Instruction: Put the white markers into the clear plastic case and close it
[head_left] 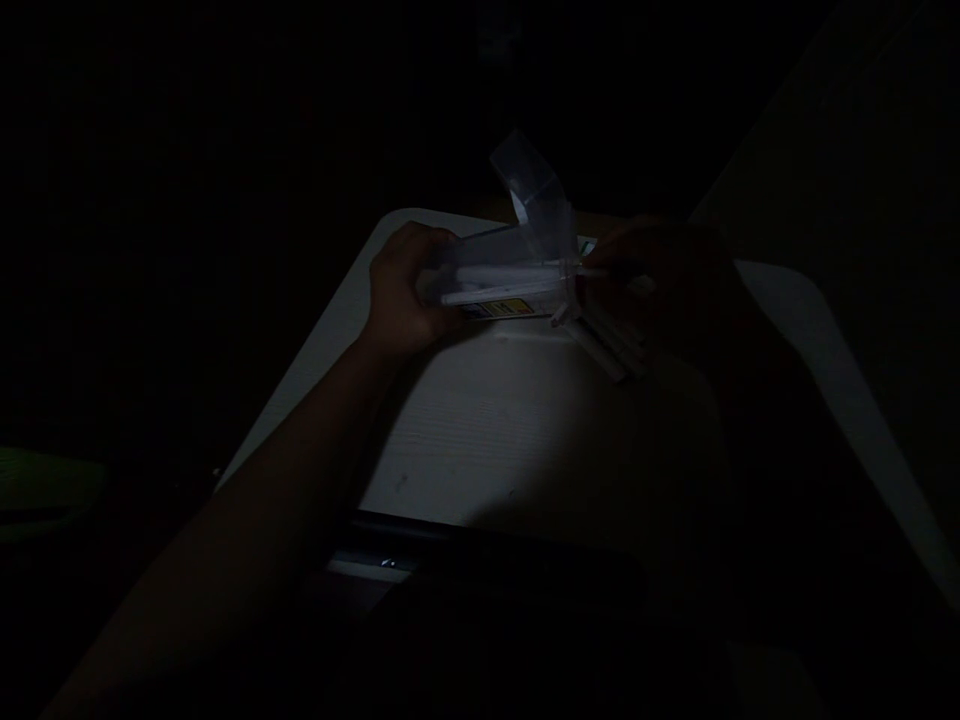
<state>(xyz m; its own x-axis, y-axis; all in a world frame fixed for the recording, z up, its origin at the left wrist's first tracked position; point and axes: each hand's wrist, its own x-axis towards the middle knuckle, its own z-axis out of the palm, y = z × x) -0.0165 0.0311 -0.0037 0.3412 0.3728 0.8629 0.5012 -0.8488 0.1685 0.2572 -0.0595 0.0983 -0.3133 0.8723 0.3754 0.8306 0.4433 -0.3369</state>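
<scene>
At table (pixel 465 430), clear box (pixel 487 248), flap (pixel 538 188) raised

Lighting: very dim, one faint pale patch on tabletop (pixel 472 430), deep shadow at right, surroundings near-black.

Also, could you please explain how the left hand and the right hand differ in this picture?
The left hand is dimly lit, while the right hand is mostly in shadow. The left hand grips one end of the clear box; the right hand is at the other end, its grip too dark to tell. Both are at the same box, over the white table.
</scene>
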